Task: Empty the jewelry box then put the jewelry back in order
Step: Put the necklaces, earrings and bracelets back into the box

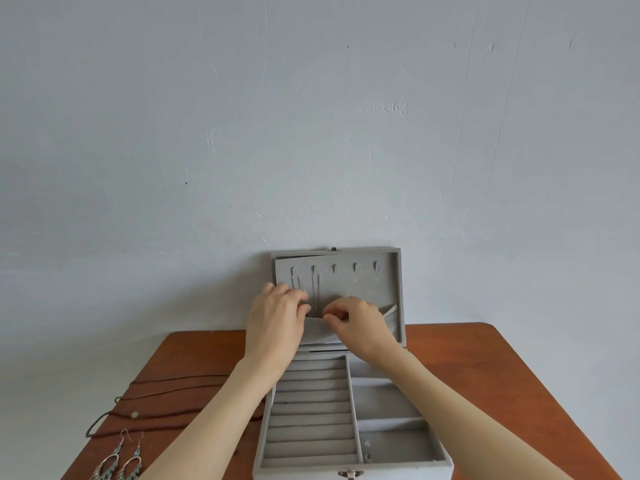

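Grey velvet lines the raised lid [388, 271] of the jewelry box [311, 403], and both hands work against its inner face. The left hand [275, 323] lies at the lid's left side, fingers curled over the top edge of the elastic pocket [320, 332]; whether it grips the fabric or only presses it cannot be told. The right hand [358, 323] sits just beside it, thumb and forefinger pinched together at the pocket's mouth, apparently on the lower end of a thin silver chain [315, 289], though the contact is too small to be sure. That chain hangs from the second of five hooks [356, 267] along the lid's top; another fine chain hangs from the first hook, at the left.

Below the forearms the box base lies open at the near edge of the brown wooden table [502, 375], with ring-roll slots [311, 427] on the left and square compartments [391, 400] on the right, and a metal clasp [350, 474] at the front.

Toward the table's near left corner lie dark cord necklaces [166, 393] and a pair of dangling silver earrings [121, 462]. A pale wall [311, 133] stands behind.
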